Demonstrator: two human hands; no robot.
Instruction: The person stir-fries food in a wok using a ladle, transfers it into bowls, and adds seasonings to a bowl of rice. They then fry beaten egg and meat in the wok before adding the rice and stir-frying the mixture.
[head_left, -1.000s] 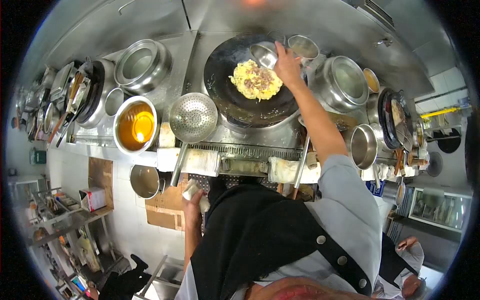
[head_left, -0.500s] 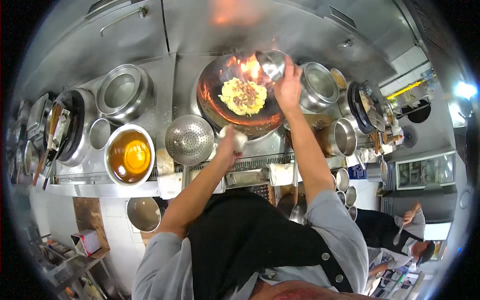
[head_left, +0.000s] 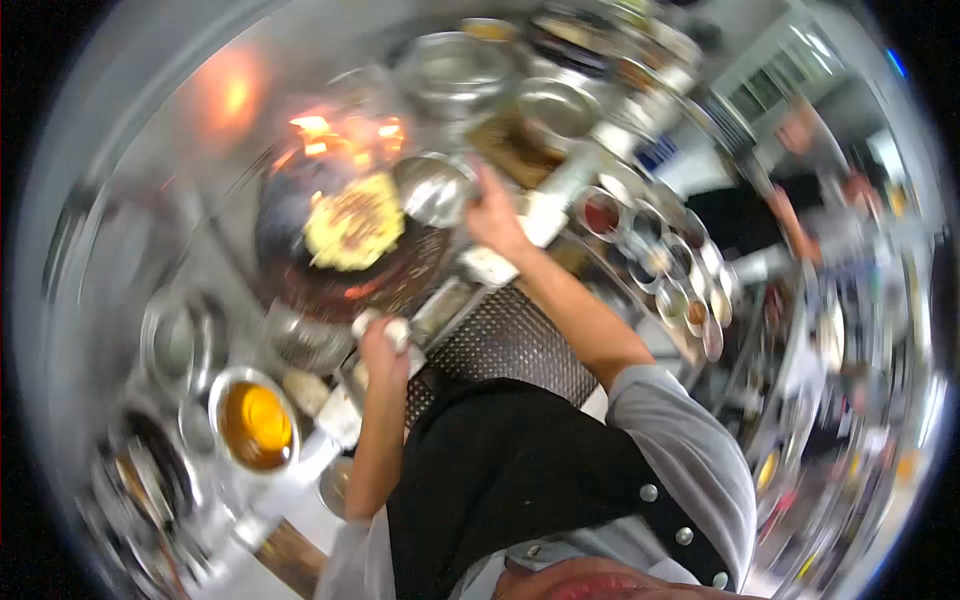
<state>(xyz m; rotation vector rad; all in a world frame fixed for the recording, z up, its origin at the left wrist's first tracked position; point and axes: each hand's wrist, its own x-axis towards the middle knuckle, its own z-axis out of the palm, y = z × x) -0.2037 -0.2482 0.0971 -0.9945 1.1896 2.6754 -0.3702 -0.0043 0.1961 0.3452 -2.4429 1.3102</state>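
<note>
Left hand (head_left: pixel 383 362) clenched round white cloth (head_left: pixel 397 332) at wok (head_left: pixel 405 272); right hand (head_left: pixel 492 215) pinching metal bowl (head_left: pixel 433 190). Egg (head_left: pixel 355 225) apparently frying; flames (head_left: pixel 312 125) call for steady control.

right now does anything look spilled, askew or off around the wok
Flames rise at the far side of the wok, close to the yellow food; that stands out, though it may be ordinary in wok cooking. I see no clear spill or damage, but blur could hide small ones.
</note>
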